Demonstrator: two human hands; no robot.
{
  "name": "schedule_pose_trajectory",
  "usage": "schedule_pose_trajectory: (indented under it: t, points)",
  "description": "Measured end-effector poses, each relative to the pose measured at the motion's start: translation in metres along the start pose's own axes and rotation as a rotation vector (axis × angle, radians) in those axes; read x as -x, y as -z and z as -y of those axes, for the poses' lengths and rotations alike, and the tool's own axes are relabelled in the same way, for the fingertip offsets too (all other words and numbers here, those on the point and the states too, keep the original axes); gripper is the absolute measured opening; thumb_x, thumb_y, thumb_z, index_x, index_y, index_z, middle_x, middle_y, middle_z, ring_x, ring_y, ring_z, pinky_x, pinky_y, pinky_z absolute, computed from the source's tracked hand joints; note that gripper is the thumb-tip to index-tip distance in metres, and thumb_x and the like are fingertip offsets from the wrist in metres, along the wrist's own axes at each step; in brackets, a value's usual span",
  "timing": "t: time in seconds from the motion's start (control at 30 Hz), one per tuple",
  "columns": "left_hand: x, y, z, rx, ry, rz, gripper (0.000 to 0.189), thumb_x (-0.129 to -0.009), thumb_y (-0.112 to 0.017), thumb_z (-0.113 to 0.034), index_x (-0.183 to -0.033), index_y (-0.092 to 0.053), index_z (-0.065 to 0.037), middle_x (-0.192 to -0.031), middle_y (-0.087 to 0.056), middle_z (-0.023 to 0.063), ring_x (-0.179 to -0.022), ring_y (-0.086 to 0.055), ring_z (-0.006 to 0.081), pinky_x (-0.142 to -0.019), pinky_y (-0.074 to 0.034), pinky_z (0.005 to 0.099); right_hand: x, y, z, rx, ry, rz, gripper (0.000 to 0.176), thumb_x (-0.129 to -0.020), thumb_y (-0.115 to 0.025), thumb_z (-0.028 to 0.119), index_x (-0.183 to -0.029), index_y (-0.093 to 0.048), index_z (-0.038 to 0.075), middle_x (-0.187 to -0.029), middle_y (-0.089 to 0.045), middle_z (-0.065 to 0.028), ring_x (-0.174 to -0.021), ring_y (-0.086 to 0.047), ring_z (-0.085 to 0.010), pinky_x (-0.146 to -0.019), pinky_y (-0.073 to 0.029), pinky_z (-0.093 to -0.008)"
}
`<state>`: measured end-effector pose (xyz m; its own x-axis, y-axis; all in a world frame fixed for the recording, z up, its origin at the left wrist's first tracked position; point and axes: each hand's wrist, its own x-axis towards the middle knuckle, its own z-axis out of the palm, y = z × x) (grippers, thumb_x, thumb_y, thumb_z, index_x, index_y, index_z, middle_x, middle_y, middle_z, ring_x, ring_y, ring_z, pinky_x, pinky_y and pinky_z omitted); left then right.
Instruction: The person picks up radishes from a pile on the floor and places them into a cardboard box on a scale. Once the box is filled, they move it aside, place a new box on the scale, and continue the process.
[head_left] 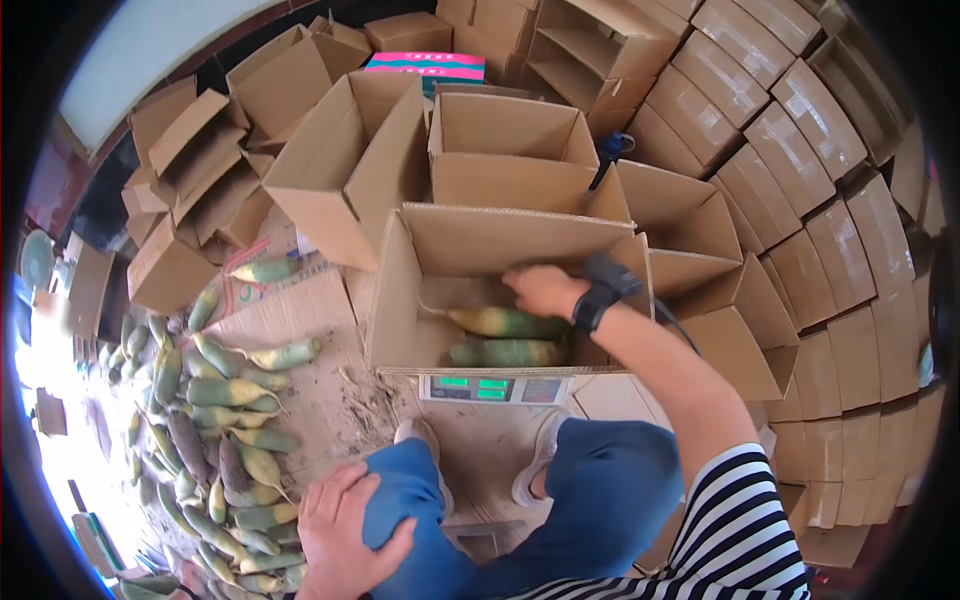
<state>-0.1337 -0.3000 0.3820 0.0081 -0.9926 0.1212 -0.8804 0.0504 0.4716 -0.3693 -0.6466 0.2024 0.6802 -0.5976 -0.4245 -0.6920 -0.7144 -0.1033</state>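
Observation:
My right hand [548, 291], with a black band on its wrist, reaches into an open cardboard box [500, 238]. Its fingers point left and seem to hold nothing. Just below it in the box lies a green radish [505, 322] with a pale yellowish end. A second green radish [508, 353] lies alongside, nearer the front wall. Under the box's front edge shows a digital scale [490, 389] with lit green displays. My left hand [350, 530] rests on my knee, its fingers and thumb apart.
Many green radishes [215, 420] are heaped on the floor at the left; one radish [266, 270] lies apart on cardboard. Open boxes [510, 130] stand behind the scale and at the right. Stacked taped cartons [800, 190] form a wall at the right. A blue bottle [612, 147] stands among the boxes.

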Motion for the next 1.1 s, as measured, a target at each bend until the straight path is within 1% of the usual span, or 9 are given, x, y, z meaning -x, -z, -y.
schedule_pose_trajectory:
  t: [0.2, 0.23, 0.53, 0.6, 0.67, 0.77, 0.87, 0.97, 1.1]
  points:
    - [0.007, -0.005, 0.009, 0.081, -0.062, -0.044, 0.050, -0.067, -0.080, -0.029, -0.107, -0.062, -0.004, -0.112, -0.060, 0.0140, -0.102, -0.059, 0.0349, -0.091, -0.047, 0.0444, 0.087, 0.125, 0.066, -0.352, 0.308, -0.464, 0.041, -0.090, -0.063, 0.019, -0.126, -0.054, 0.001, -0.112, -0.064, -0.0174, -0.095, -0.065, -0.0301, -0.083, -0.052, -0.0382]
    - [0.009, -0.007, 0.011, 0.087, -0.076, -0.052, 0.050, -0.068, -0.079, -0.030, -0.107, -0.062, -0.004, -0.112, -0.060, 0.0135, -0.104, -0.059, 0.0343, -0.092, -0.046, 0.0446, 0.102, 0.135, 0.085, -0.309, 0.388, -0.575, 0.037, -0.091, -0.059, 0.024, -0.122, -0.056, 0.004, -0.113, -0.062, -0.0181, -0.102, -0.060, -0.0369, -0.086, -0.049, -0.0434]
    - [0.021, -0.018, 0.024, 0.394, -0.373, -0.058, 0.040, -0.085, -0.069, -0.028, -0.116, -0.060, -0.004, -0.119, -0.058, 0.0098, -0.106, -0.059, 0.0260, -0.092, -0.047, 0.0402, 0.163, 0.097, 0.217, -0.400, 0.503, -0.505, 0.035, -0.083, -0.067, 0.006, -0.117, -0.060, 0.003, -0.115, -0.060, -0.0168, -0.106, -0.059, -0.0370, -0.090, -0.049, -0.0396]
    - [0.041, -0.014, 0.060, 1.074, 0.293, 0.076, 0.033, -0.095, -0.061, -0.025, -0.120, -0.060, -0.004, -0.115, -0.060, 0.0065, -0.106, -0.058, 0.0169, -0.092, -0.046, 0.0334, 0.157, 0.083, 0.207, -0.483, 0.453, -0.434, 0.034, -0.084, -0.066, 0.008, -0.117, -0.060, 0.002, -0.116, -0.059, -0.0169, -0.105, -0.060, -0.0357, -0.090, -0.049, -0.0382]
    - [0.072, -0.025, 0.122, 0.883, 0.457, -0.161, 0.030, -0.099, -0.055, -0.022, -0.121, -0.059, -0.002, -0.113, -0.061, 0.0044, -0.105, -0.056, 0.0119, -0.089, -0.046, 0.0289, 0.154, 0.078, 0.200, -0.499, 0.401, -0.396, 0.032, -0.086, -0.065, 0.009, -0.116, -0.059, 0.002, -0.117, -0.059, -0.0164, -0.104, -0.060, -0.0349, -0.090, -0.049, -0.0366]
    - [0.162, -0.083, 0.212, 0.392, 0.812, -0.246, 0.037, -0.089, -0.064, -0.029, -0.109, -0.063, 0.002, -0.091, -0.068, 0.0160, -0.084, -0.067, 0.0243, -0.078, -0.052, 0.0349, 0.149, 0.074, 0.196, -0.526, 0.304, -0.378, 0.029, -0.088, -0.063, 0.010, -0.115, -0.060, 0.001, -0.116, -0.060, -0.0149, -0.101, -0.061, -0.0341, -0.088, -0.049, -0.0362]
    - [0.258, -0.154, 0.252, 0.165, 1.091, 0.274, 0.044, -0.084, -0.068, -0.038, -0.101, -0.064, 0.003, -0.082, -0.066, 0.0172, -0.078, -0.066, 0.0271, -0.073, -0.054, 0.0388, 0.146, 0.067, 0.199, -0.419, 0.358, -0.372, 0.029, -0.088, -0.063, 0.010, -0.116, -0.060, 0.001, -0.115, -0.060, -0.0140, -0.099, -0.061, -0.0306, -0.087, -0.049, -0.0363]
    - [0.305, -0.222, 0.241, 0.529, 1.577, 0.571, 0.051, -0.083, -0.071, -0.049, -0.099, -0.064, -0.002, -0.084, -0.064, 0.0098, -0.077, -0.064, 0.0230, -0.070, -0.056, 0.0406, 0.144, 0.063, 0.206, -0.384, 0.386, -0.310, 0.028, -0.088, -0.064, 0.011, -0.115, -0.060, 0.002, -0.113, -0.060, -0.0138, -0.097, -0.061, -0.0288, -0.086, -0.050, -0.0363]
    - [0.309, -0.247, 0.213, 0.881, 1.773, 0.369, 0.061, -0.080, -0.074, -0.054, -0.107, -0.061, -0.001, -0.095, -0.062, 0.0109, -0.082, -0.063, 0.0251, -0.072, -0.057, 0.0442, 0.136, 0.060, 0.209, -0.487, 0.333, -0.228, 0.029, -0.088, -0.064, 0.011, -0.115, -0.060, 0.003, -0.113, -0.060, -0.0139, -0.097, -0.061, -0.0301, -0.085, -0.050, -0.0364]
